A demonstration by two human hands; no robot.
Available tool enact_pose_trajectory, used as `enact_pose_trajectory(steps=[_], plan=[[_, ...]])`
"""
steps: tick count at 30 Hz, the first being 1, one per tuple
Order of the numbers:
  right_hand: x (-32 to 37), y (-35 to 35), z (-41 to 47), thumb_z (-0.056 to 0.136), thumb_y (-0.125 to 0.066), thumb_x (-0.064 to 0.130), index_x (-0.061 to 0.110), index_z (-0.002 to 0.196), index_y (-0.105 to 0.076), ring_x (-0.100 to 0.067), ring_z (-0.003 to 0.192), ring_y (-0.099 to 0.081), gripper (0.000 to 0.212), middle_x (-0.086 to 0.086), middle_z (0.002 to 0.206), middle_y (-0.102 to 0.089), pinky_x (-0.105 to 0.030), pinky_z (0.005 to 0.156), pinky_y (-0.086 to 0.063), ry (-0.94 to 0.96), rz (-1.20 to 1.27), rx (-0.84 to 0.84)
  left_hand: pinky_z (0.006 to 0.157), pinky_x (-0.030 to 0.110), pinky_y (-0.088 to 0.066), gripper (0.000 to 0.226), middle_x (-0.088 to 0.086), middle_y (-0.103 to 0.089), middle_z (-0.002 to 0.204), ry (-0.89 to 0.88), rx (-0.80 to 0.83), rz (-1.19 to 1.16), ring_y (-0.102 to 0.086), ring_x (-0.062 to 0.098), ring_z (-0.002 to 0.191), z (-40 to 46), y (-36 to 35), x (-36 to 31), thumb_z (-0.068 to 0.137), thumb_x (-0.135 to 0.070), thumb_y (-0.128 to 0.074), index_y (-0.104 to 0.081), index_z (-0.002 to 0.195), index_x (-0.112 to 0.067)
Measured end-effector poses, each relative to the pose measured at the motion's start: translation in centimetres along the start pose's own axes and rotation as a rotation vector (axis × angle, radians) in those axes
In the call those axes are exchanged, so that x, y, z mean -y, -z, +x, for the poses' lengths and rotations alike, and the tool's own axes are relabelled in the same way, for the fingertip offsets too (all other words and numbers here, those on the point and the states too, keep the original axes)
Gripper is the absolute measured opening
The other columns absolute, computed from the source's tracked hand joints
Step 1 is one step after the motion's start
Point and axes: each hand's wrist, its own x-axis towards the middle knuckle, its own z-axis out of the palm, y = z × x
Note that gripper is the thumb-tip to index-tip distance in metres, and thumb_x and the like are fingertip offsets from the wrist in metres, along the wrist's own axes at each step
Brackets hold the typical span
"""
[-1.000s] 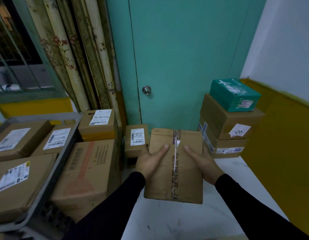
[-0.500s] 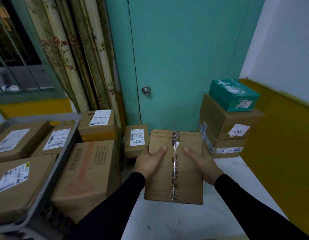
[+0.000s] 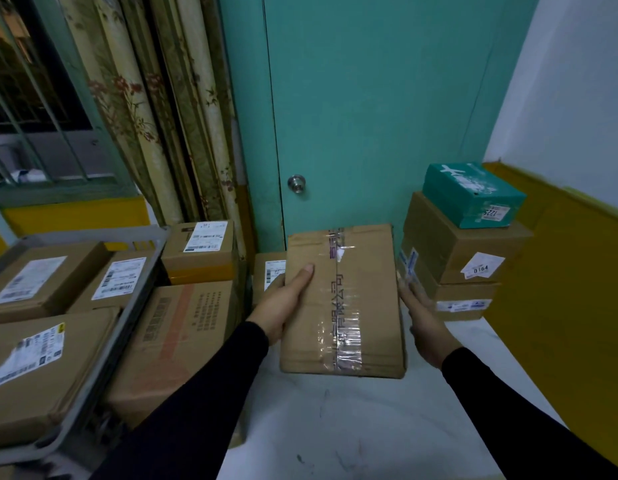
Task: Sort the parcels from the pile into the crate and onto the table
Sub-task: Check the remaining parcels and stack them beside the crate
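- A taped cardboard parcel [image 3: 342,299] is held over the white table [image 3: 352,427], its near edge low above the tabletop; I cannot tell whether it touches.
- The left hand [image 3: 283,306] grips the parcel's left edge, thumb lying flat across the top face, the other fingers hidden underneath.
- The right hand [image 3: 422,320] is at the parcel's right edge with its fingers stretched forward alongside it; whether it truly clasps the box I cannot tell.
- Just right of the parcel, at the table's far end, stands a stack of brown boxes [image 3: 463,258] with a teal box [image 3: 474,195] on top.
- Left of the parcel, past the table edge, a large brown carton [image 3: 183,341] carries a smaller labelled box [image 3: 200,251].
- Farther left of the parcel, a grey crate [image 3: 103,368] holds several labelled parcels [image 3: 44,368].
- Behind the parcel's left corner, a small labelled box [image 3: 267,275] peeks out.
- Beyond the parcel is a teal door [image 3: 370,116] with a round knob [image 3: 296,183].
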Motion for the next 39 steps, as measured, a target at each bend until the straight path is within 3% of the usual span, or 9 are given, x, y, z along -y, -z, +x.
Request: enact_pose_trajectory(steps=[4, 10, 13, 18, 21, 24, 26, 29, 39], plan=[[0.7, -0.5, -0.5, 0.096, -0.041, 0.067, 0.036, 0.101, -0.065, -0.012, 0.095, -0.063, 0.039, 0.009, 0.101, -0.07, -0.038, 0.096, -0.043, -0.138, 0.018, 0.114, 0.091, 0.042, -0.058, 0.054, 0.004, -0.073, 0.115, -0.104, -0.09, 0.065, -0.072, 0.023, 0.101, -0.5, -0.1, -0.2, 0.09, -0.055, -0.067, -0.054, 0.13, -0.021], [0.5, 1.2, -0.5, 0.095, -0.056, 0.054, 0.018, 0.118, -0.069, -0.037, 0.103, -0.07, 0.045, -0.015, 0.107, -0.077, -0.048, 0.091, -0.055, -0.33, 0.145, 0.153, 0.086, 0.032, -0.045, 0.041, 0.003, -0.063, 0.121, -0.268, -0.395, 0.469, -0.06, 0.019, 0.1, -0.7, 0.1, 0.6, 0.104, -0.045, -0.049, -0.049, 0.132, -0.015], [0.2, 1.9, -0.9, 0.094, -0.058, 0.051, 0.014, 0.119, -0.07, -0.037, 0.098, -0.072, 0.046, -0.019, 0.112, -0.075, -0.05, 0.09, -0.055, -0.397, 0.193, 0.178, 0.098, 0.039, -0.048, 0.042, 0.005, -0.061, 0.123, -0.208, -0.288, 0.474, -0.06, 0.022, 0.105, -0.1, -0.9, 1.5, 0.105, -0.051, -0.04, -0.048, 0.134, -0.022], [0.1, 2.5, -0.6, 0.095, -0.057, 0.052, 0.017, 0.12, -0.068, -0.034, 0.088, -0.075, 0.045, -0.016, 0.106, -0.077, -0.045, 0.075, -0.06, -0.405, 0.235, 0.146, 0.112, 0.055, -0.037, 0.091, 0.003, -0.05, 0.142, -0.115, -0.048, 0.446, -0.049, 0.029, 0.128, 0.0, -3.4, 2.8, 0.068, -0.101, -0.025, -0.039, 0.143, -0.052], [-0.1, 2.9, -0.2, 0.095, -0.058, 0.052, 0.018, 0.124, -0.068, -0.036, 0.102, -0.071, 0.045, -0.016, 0.112, -0.076, -0.049, 0.086, -0.056, -0.37, 0.265, 0.109, 0.102, 0.038, -0.043, 0.074, 0.002, -0.053, 0.14, -0.196, 0.034, 0.404, -0.055, 0.016, 0.115, -1.1, -4.9, 1.8, 0.089, -0.082, -0.034, -0.044, 0.148, -0.039], [0.6, 2.9, 0.0, 0.098, -0.057, 0.048, 0.019, 0.117, -0.07, -0.033, 0.096, -0.072, 0.037, -0.013, 0.105, -0.078, -0.048, 0.086, -0.055, -0.303, 0.235, 0.08, 0.107, 0.047, -0.048, 0.087, -0.001, -0.063, 0.137, -0.136, 0.159, 0.18, -0.063, 0.019, 0.119, -1.0, -5.6, 1.3, 0.073, -0.084, -0.063, -0.043, 0.147, -0.044], [1.2, 2.8, 0.1, 0.1, -0.056, 0.046, 0.019, 0.118, -0.07, -0.031, 0.092, -0.073, 0.035, -0.011, 0.103, -0.078, -0.045, 0.083, -0.056, -0.271, 0.198, 0.082, 0.105, 0.048, -0.051, 0.077, 0.001, -0.07, 0.127, -0.055, 0.221, 0.076, -0.068, 0.023, 0.115, -0.7, -5.5, 1.2, 0.077, -0.059, -0.079, -0.046, 0.142, -0.037], [1.6, 3.2, 0.6, 0.097, -0.059, 0.046, 0.02, 0.128, -0.065, -0.033, 0.102, -0.072, 0.041, -0.012, 0.111, -0.077, -0.047, 0.087, -0.057, -0.246, 0.146, 0.102, 0.097, 0.043, -0.056, 0.056, 0.005, -0.076, 0.115, 0.028, 0.238, 0.02, -0.071, 0.025, 0.109, -0.1, -5.1, 1.6, 0.086, -0.026, -0.078, -0.054, 0.136, -0.022], [1.2, 1.6, 0.2, 0.067, -0.086, 0.022, 0.023, 0.137, -0.05, -0.028, 0.108, -0.071, 0.079, -0.007, 0.119, -0.073, -0.051, 0.1, -0.054, -0.089, 0.004, 0.163, 0.07, 0.033, -0.061, 0.061, 0.01, -0.076, 0.111, 0.101, 0.178, -0.058, -0.075, 0.024, 0.098, 0.0, -3.8, 3.0, 0.078, -0.012, -0.084, -0.057, 0.134, -0.011]])
